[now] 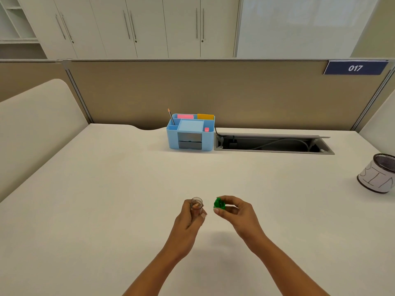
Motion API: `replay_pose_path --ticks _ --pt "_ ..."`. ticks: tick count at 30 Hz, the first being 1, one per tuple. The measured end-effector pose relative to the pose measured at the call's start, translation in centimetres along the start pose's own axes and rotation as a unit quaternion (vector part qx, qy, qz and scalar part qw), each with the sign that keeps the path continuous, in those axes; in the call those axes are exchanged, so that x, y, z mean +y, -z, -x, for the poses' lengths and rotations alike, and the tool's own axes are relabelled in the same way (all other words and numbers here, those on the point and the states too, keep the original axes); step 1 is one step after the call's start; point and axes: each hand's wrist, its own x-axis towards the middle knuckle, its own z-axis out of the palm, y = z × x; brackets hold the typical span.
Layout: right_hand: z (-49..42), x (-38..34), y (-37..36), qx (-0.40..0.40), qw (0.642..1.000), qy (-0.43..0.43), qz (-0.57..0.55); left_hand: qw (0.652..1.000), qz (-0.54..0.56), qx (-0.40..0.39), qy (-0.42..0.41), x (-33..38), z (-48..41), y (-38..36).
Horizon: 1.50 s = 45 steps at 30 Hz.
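Note:
My left hand (pixel 191 218) grips a small clear plastic container (pixel 196 205) upright above the white desk (pixel 106 199); its mouth is uncovered and something pale orange shows inside. A short gap to the right, my right hand (pixel 234 210) pinches a small green piece (pixel 219 204) between thumb and fingertips. The two parts are apart, at about the same height, near the desk's front middle.
A light blue desk organiser (pixel 190 133) with a pencil (pixel 171 116), pink and orange notes stands at the back centre. An open cable tray (pixel 273 144) lies to its right. A mesh bin (pixel 377 176) wrapped in paper stands at the far right. Partition walls enclose the desk.

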Motion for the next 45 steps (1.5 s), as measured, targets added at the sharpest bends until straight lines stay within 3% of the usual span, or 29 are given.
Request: replay_pose_path --ticks 12,35,45 --pt "-1.4 5.9 -0.4 0.018 0.964 0.022 0.264 0.998 -0.002 0.037 0.047 -3.3 -0.2 0.0" --pt "-1.5 7.5 0.1 0.019 0.965 0.033 0.261 0.996 -0.009 0.061 0.069 -5.8 -0.9 -0.2" --pt "-0.5 7.3 1.1 0.027 0.949 0.039 0.311 0.998 0.005 0.026 0.05 -4.8 -1.4 -0.9"
